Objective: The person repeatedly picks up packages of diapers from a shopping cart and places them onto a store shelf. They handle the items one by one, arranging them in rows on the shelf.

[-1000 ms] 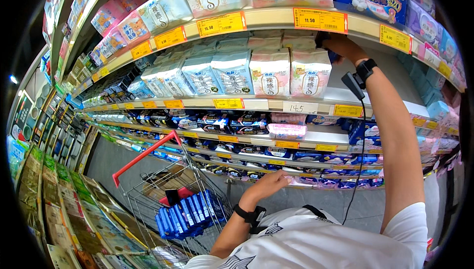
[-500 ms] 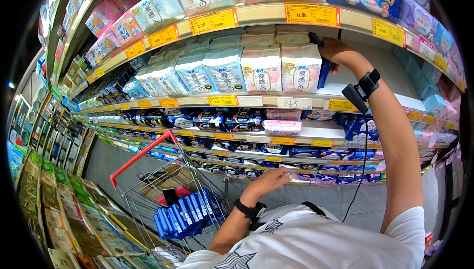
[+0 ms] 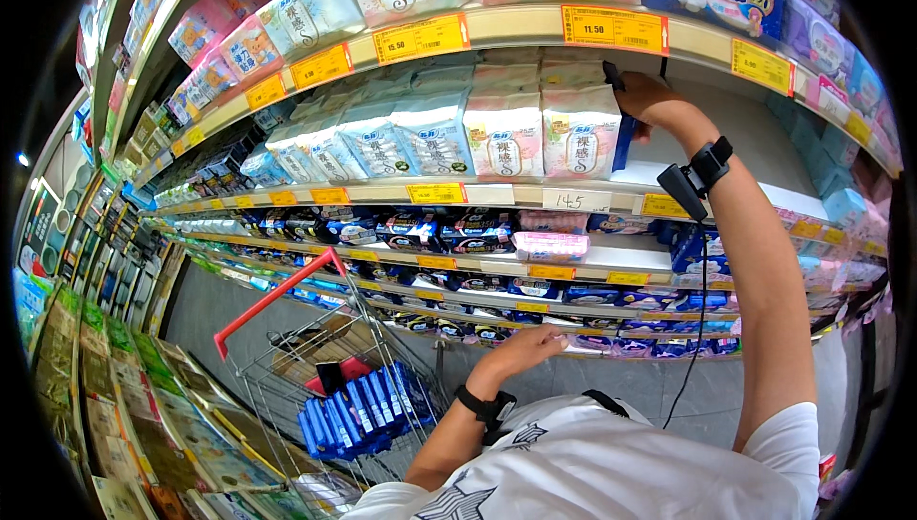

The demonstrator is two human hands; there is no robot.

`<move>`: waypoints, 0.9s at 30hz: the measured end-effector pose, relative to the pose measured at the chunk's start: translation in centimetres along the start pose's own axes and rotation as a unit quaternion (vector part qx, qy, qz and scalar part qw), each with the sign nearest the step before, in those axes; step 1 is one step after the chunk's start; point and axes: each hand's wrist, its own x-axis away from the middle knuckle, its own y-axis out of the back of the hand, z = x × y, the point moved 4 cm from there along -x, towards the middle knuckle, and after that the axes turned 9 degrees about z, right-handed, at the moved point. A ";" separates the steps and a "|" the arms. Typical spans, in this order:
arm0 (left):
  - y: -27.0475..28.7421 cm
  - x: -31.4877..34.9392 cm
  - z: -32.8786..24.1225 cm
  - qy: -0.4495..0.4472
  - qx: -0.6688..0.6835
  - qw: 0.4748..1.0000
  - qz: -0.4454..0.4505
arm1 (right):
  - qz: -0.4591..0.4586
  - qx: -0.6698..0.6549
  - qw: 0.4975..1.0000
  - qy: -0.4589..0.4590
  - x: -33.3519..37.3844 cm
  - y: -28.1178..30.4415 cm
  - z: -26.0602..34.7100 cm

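Observation:
My right hand point(image 3: 653, 102) reaches into the upper shelf, its fingers closed over a dark blue pack point(image 3: 627, 128) standing on edge. That pack is right beside a white and pink soft pack point(image 3: 581, 133), the last in a row; most of it is hidden by my hand and the row. A small black piece point(image 3: 612, 75) shows at my fingers. Low in front of my body, my left hand point(image 3: 523, 348) hangs with curled fingers and nothing visible in them. Both wrists carry black straps with devices.
A wire shopping cart point(image 3: 272, 388) with a red handle point(image 3: 277, 300) stands to my left, holding several blue packs point(image 3: 358, 410) and a cardboard box point(image 3: 330, 348). Lower shelves carry dark packs point(image 3: 478, 233). A black cable point(image 3: 702, 329) hangs from the right wrist device. Shelf lips bear yellow price tags point(image 3: 611, 29).
The view has shifted slightly. My right hand stays at the blue pack, which now shows less beside the white and pink one. My left hand has hardly moved.

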 end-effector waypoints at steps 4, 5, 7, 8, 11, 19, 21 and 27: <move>0.0 -0.1 -0.3 0.009 -0.013 1.000 0.005 | 0.005 0.013 1.000 -0.003 -0.3 0.2 -0.6; 0.2 0.1 -0.2 0.013 -0.013 1.000 0.003 | 0.013 0.027 1.000 0.001 -0.5 0.1 -0.1; 0.3 0.3 0.2 -0.012 -0.015 1.000 -0.006 | -0.011 0.020 0.999 -0.023 0.5 0.5 0.0; 0.3 0.3 0.5 -0.025 -0.015 0.999 -0.014 | -0.022 0.019 0.999 -0.033 1.0 0.5 0.1; 0.1 0.0 1.1 -0.006 -0.005 1.000 -0.012 | -0.035 0.005 0.999 -0.020 2.2 0.5 0.6; -1.2 -0.7 2.8 -0.038 -0.017 0.998 -0.051 | -0.028 0.024 0.999 0.005 0.4 0.3 -0.1; -0.9 -0.6 2.6 -0.054 -0.023 0.997 -0.060 | -0.022 0.043 0.999 -0.005 0.8 0.3 0.7; -0.2 0.3 2.9 -0.004 -0.018 0.998 -0.061 | -0.072 0.016 0.996 -0.040 0.2 3.5 -1.6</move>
